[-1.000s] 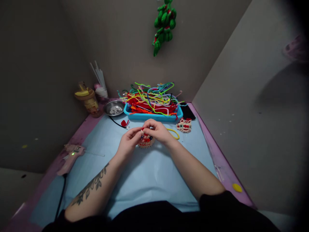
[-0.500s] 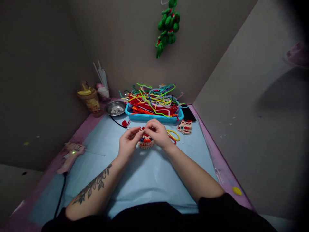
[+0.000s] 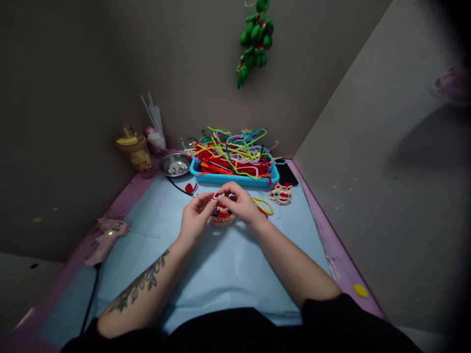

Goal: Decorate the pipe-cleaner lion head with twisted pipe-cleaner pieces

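Observation:
Between my two hands is a small craft piece of fuzzy pipe cleaner [image 3: 222,221], cream, orange, red and dark blue, with a ridged cream lower edge. My left hand [image 3: 196,215] pinches its upper left side with thumb and forefinger. At the upper right, my right hand [image 3: 241,205] has its fingers closed on the same piece, near a small red and white part at the top. My fingers cover much of the upper half. Scissors with yellow and red handles [image 3: 265,206] lie just right of my right hand, partly hidden by it.
A blue tray [image 3: 235,180] heaped with coloured pipe cleaners stands at the back. Beside it are a metal bowl [image 3: 175,165], a cup [image 3: 138,156] and a black phone-like slab [image 3: 288,174]. A similar face-like piece [image 3: 281,194] lies right; a pink glue gun [image 3: 106,241] with a lit green light lies left.
Both hands stay on the craft piece, with only a slight shift of the fingers at its top. The whole view has moved a little.

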Available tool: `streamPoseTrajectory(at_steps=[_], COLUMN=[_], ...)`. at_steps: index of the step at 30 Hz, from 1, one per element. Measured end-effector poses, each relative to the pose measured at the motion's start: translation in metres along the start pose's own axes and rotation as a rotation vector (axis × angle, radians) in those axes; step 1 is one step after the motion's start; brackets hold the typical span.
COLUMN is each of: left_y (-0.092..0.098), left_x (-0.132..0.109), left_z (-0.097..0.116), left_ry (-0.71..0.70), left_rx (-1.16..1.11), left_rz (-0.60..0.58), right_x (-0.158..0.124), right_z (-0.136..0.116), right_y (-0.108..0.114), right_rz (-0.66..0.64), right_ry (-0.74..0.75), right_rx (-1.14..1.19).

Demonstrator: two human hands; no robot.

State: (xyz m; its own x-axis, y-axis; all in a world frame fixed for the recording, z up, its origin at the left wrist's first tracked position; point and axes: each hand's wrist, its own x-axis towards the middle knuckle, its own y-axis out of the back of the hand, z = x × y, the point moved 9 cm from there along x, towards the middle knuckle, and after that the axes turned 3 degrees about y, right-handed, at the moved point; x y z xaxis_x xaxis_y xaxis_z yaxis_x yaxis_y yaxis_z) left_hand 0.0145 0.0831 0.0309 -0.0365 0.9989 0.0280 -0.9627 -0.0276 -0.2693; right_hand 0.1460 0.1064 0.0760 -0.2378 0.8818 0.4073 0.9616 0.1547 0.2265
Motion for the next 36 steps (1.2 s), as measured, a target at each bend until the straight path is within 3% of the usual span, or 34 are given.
streamPoseTrajectory(at_steps=[7,15,24,30,36], left_y=[0.000,-0.012,-0.002,-0.003,-0.013], left_x=[0.001,-0.002,0.004,0.004,-0.001], left_z=[-0.003,-0.012,-0.008,-0.012,-0.007], left_ry=[0.018,0.225,0.150,0.195,0.245], left_rx=[-0.051,-0.171,0.028,-0.031,-0.106], left_rz=[0.001,-0.108,-0.104,-0.125,-0.186], right_x=[0.000,0.002,-0.001,0.000,-0.002], right_z=[0.003,0.012,0.009,0.007,0.012], right_y=[0.001,0.000,-0.006,-0.004,-0.012], right_rz=[-0.003,-0.074,-0.110,-0.081,-0.124], right_ry=[-0.016,-0.013,-0.065,-0.043,-0.136], right_rx=[0.026,0.192,0.146,0.119,0.303])
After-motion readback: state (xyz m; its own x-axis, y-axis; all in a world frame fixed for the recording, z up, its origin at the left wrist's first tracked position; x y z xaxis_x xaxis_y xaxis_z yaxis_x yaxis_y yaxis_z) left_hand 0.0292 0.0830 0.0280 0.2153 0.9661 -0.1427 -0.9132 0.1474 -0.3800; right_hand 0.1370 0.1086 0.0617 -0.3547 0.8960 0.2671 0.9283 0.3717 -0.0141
